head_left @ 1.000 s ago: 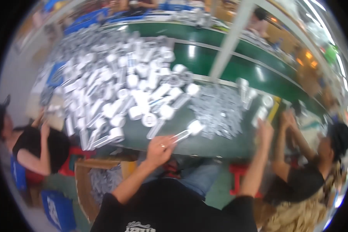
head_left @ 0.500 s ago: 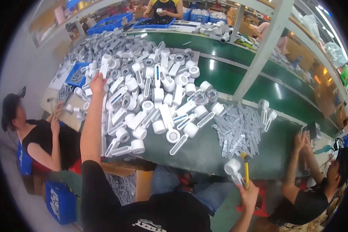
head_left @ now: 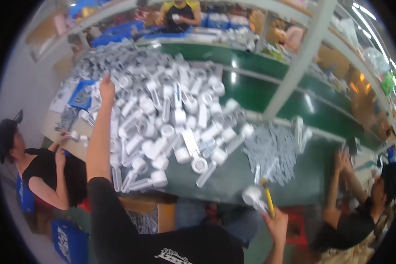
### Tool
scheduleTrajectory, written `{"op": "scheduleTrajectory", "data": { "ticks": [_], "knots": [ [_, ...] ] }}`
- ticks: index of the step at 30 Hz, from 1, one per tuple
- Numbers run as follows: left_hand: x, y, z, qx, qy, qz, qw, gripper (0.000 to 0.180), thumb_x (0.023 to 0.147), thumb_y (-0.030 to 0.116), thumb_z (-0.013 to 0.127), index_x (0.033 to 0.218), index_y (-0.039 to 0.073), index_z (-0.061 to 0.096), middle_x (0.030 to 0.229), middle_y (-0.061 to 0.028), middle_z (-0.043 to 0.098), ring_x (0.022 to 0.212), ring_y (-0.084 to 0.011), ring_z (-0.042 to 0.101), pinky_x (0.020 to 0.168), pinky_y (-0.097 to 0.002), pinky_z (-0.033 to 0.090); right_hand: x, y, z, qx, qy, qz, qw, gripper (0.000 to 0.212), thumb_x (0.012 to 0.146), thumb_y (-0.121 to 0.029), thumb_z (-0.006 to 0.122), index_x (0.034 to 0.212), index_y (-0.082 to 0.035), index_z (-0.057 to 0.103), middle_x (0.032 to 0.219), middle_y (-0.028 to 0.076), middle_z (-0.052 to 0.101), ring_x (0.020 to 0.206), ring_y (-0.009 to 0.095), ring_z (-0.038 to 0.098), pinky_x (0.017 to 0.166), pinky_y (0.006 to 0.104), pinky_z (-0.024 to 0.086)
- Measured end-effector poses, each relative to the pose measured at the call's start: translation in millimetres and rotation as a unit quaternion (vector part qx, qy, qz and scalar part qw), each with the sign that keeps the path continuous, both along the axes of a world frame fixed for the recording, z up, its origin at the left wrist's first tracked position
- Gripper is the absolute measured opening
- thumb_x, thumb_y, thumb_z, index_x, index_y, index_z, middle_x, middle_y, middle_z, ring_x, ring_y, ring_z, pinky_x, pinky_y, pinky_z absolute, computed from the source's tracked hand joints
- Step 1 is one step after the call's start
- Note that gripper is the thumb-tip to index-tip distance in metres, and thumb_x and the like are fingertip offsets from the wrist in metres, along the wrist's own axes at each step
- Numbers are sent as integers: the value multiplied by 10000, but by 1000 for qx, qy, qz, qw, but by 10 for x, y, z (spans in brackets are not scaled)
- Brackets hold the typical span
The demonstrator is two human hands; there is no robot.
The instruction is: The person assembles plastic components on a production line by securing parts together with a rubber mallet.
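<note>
My right hand (head_left: 277, 226), at the lower right, is closed around a yellow-handled hammer (head_left: 269, 200) and a white part with a round head (head_left: 252, 196), like a hand-held shower head. Both tilt up and to the left, over the table's front edge. My left arm stretches far forward across the table. At its end my left hand (head_left: 107, 90) is above the left side of a big pile of similar white parts (head_left: 154, 125). Its fingers are blurred, so any hold on a part is hidden from me.
A heap of grey strips (head_left: 273, 152) lies on the green table (head_left: 185, 174). A blue tray (head_left: 81, 94) stands by the pile's left edge. Co-workers sit at left (head_left: 48, 176) and right (head_left: 361, 207); another works at the back. A white post (head_left: 290, 75) rises at the far right.
My left hand has shifted slightly left and up from a white part it was touching. The right hand has moved a little left and down with the hammer and white part. The view has blurred.
</note>
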State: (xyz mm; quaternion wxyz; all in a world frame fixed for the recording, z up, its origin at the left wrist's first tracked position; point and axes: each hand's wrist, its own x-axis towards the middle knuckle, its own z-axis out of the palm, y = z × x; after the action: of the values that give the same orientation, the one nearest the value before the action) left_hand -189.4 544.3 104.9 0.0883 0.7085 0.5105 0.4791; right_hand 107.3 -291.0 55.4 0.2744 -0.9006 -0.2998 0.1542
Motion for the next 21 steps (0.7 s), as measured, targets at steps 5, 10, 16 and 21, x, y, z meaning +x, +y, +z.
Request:
{"op": "scheduleTrajectory", "data": {
  "ticks": [5,10,16,21],
  "knots": [
    [1173,-2368,310,-105,138,-333,927,428,933,3,549,1312,57,741,1338,-188,732,1239,-287,701,1056,-373,515,204,557,-155,-8,-79,75,994,377,893,-270,820,1230,-122,742,942,237,732,907,462,706,759,497,577],
    [1591,-4906,-127,20,216,-567,795,429,846,195,801,1244,56,723,1239,-142,713,1240,-351,634,1093,-473,498,266,683,-183,-28,-104,117,987,450,885,-288,839,1294,-136,728,916,211,752,851,440,719,744,507,578],
    [1888,-5442,-476,-31,99,-461,881,668,885,214,833,1478,24,591,1284,-194,701,1175,-383,648,1046,-462,502,418,172,-27,55,19,-33,998,553,907,-266,856,1405,-96,686,873,167,768,730,271,735,696,379,571],
    [2653,-5257,-669,-18,172,-523,835,321,907,204,793,1201,79,763,1225,-131,726,1182,-363,653,1028,-459,528,399,-100,-115,194,183,-209,941,460,956,-266,818,1352,-54,719,767,20,716,519,54,529,466,258,398]
  ]
}}
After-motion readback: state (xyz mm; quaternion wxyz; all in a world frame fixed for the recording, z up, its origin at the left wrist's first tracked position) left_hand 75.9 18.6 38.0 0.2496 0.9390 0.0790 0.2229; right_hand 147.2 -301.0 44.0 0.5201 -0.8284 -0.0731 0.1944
